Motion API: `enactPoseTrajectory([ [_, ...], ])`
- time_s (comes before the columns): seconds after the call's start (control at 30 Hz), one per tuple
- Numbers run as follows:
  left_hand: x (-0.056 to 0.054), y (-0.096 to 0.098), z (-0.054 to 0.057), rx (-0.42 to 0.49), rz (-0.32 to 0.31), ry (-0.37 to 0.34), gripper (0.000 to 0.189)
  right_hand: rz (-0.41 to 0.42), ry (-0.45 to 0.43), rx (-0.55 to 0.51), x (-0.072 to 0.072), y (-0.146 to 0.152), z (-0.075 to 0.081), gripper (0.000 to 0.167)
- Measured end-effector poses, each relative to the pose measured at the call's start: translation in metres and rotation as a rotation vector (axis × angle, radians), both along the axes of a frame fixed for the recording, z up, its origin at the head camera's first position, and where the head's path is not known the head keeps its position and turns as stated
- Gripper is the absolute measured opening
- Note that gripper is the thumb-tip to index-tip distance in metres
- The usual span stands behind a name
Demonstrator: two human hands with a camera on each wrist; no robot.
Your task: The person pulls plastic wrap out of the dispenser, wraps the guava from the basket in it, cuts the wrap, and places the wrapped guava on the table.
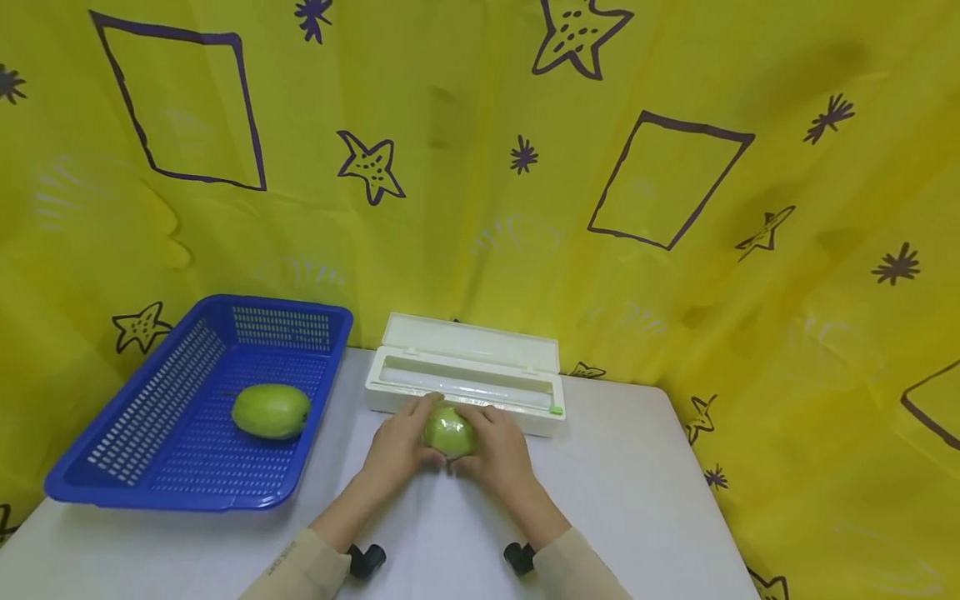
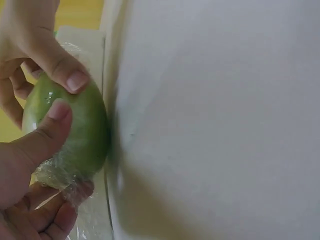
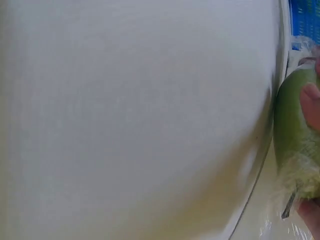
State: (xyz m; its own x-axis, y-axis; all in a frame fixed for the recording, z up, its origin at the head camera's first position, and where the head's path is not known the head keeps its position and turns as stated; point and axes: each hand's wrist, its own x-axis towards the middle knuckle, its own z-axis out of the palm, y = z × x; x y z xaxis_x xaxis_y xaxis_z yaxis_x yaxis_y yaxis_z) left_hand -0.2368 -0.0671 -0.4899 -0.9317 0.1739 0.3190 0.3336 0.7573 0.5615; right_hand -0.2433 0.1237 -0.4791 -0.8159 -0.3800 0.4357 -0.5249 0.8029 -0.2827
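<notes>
An oval green fruit [image 1: 450, 432] wrapped in clear cling film is held between both hands, low in the middle of the head view. My left hand [image 1: 401, 437] grips its left side, the thumb lying along the near face; in the left wrist view its fingers pinch bunched film [image 2: 75, 185] at one end. My right hand [image 1: 498, 450] grips the other side, thumb pressed on the skin. A dark stem [image 3: 289, 205] pokes out at one end in the right wrist view. Directly behind stands a white film box [image 1: 536, 421], lid up, with a film roll [image 1: 465, 387] inside.
A blue plastic basket [image 1: 187, 500] stands on the left of the white table [image 1: 637, 492], with another oval green fruit [image 1: 270, 411] in it. A green slider [image 1: 556, 410] sits at the box's right end. Behind the table hangs a yellow patterned curtain [image 1: 450, 275].
</notes>
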Motion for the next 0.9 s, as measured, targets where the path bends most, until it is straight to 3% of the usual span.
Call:
enactPoseTrajectory([
  [0.17, 0.004, -0.004, 0.001, 0.027, 0.010, -0.020, 0.068, -0.032, -0.137, 0.029, -0.004, -0.003, 0.007, 0.088],
  [0.33, 0.006, -0.007, 0.007, 0.065, 0.018, -0.067, 0.066, -0.035, -0.288, 0.128, -0.013, -0.008, 0.024, 0.085],
  [0.47, 0.006, -0.007, 0.009, 0.044, 0.019, -0.056, 0.068, -0.021, -0.348, 0.167, -0.018, -0.012, 0.034, 0.079],
  [0.7, 0.014, 0.000, 0.003, -0.067, 0.029, 0.068, 0.079, -0.043, -0.381, 0.137, -0.016, -0.012, 0.045, 0.077],
  [0.8, 0.018, 0.004, -0.001, -0.146, 0.015, 0.134, 0.086, -0.041, -0.369, 0.143, -0.014, -0.010, 0.042, 0.077],
  [0.9, 0.019, 0.008, -0.001, -0.159, 0.003, 0.152, 0.088, -0.030, -0.314, 0.142, -0.010, -0.008, 0.035, 0.079],
])
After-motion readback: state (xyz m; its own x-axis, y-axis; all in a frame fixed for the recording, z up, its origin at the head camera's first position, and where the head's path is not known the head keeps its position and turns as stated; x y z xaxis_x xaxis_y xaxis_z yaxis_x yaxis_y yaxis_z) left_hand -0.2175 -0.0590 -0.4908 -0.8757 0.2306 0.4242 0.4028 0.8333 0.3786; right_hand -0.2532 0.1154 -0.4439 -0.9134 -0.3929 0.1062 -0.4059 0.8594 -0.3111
